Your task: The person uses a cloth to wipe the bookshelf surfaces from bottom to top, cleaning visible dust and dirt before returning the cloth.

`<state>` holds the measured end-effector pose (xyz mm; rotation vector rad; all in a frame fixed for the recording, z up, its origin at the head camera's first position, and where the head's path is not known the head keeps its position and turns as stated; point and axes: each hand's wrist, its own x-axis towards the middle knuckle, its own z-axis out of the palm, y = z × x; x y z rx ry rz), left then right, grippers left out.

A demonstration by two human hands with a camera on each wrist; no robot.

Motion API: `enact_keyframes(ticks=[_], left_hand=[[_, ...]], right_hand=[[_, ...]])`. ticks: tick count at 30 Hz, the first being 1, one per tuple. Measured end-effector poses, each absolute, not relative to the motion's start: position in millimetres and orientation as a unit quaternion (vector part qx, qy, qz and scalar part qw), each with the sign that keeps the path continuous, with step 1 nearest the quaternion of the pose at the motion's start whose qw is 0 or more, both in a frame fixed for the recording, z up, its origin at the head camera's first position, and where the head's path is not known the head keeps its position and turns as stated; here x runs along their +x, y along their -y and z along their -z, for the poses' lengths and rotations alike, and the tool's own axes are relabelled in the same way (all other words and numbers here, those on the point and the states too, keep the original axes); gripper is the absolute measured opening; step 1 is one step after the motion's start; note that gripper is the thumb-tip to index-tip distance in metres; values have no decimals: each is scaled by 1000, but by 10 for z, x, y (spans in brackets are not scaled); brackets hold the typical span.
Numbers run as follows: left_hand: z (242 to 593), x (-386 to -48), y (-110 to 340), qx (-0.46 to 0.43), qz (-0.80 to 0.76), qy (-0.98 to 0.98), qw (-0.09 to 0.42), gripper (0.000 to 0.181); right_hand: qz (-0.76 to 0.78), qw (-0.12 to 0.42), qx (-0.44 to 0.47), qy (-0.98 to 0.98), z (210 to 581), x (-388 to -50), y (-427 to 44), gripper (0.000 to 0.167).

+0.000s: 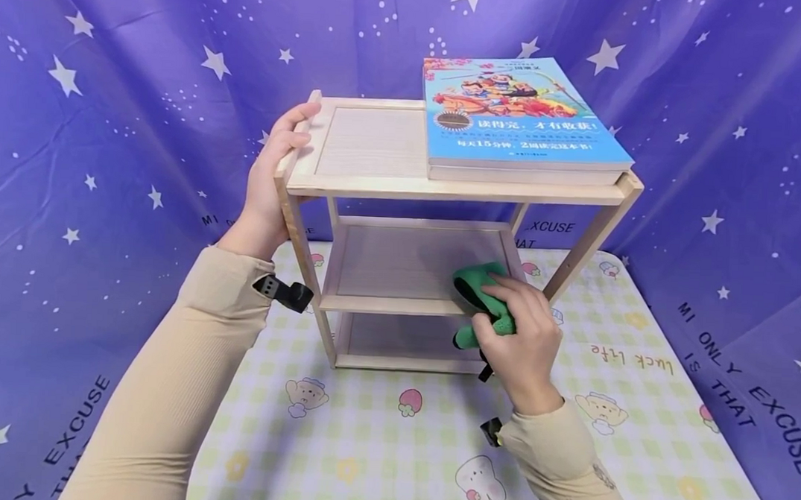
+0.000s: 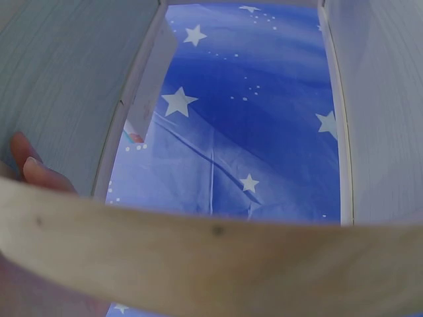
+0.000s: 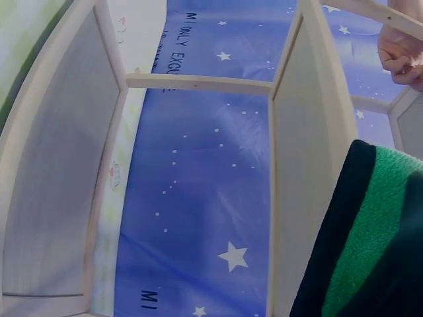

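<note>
A small wooden shelf rack (image 1: 372, 140) with three tiers stands upright on the table. My left hand (image 1: 269, 177) grips the left end of its top tier, fingers over the edge. The left wrist view shows fingertips (image 2: 46, 175) beneath that board, behind a wooden side rail (image 2: 218, 264). In my right hand (image 1: 520, 341) is a bunched green cloth (image 1: 483, 280) with a dark border, held at the right front part of the middle tier (image 1: 400, 261). Up close, the right wrist view has the cloth (image 3: 390, 218) beside a shelf board; whether it touches the wood is hard to tell.
On the right half of the top tier lies a thick blue book (image 1: 520, 128) with a colourful cover. A checked tablecloth (image 1: 379, 443) covers the table. Purple star-printed curtains (image 1: 144, 119) hang behind and at both sides. Black straps (image 1: 294, 296) hang at the wrists.
</note>
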<state>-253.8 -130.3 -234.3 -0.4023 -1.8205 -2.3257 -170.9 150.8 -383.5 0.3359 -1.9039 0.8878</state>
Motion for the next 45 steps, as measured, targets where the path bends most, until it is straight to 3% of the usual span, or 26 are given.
enact_keyframes(ticks=[13, 24, 35, 45], left_hand=[[2328, -2529, 1305, -133, 787, 598, 75, 47], [2334, -2544, 1306, -137, 782, 603, 77, 44], [2339, -2542, 1301, -143, 780, 603, 82, 44], [2342, -2537, 1299, -136, 777, 609, 83, 47]], right_hand=[[-440, 564, 168, 678, 3562, -1600, -1473, 23], [-494, 663, 132, 547, 3305, -1522, -1437, 20], [-552, 727, 75, 401, 3096, -1526, -1449, 15], [-580, 709, 38, 400, 2896, -1585, -1618, 18]])
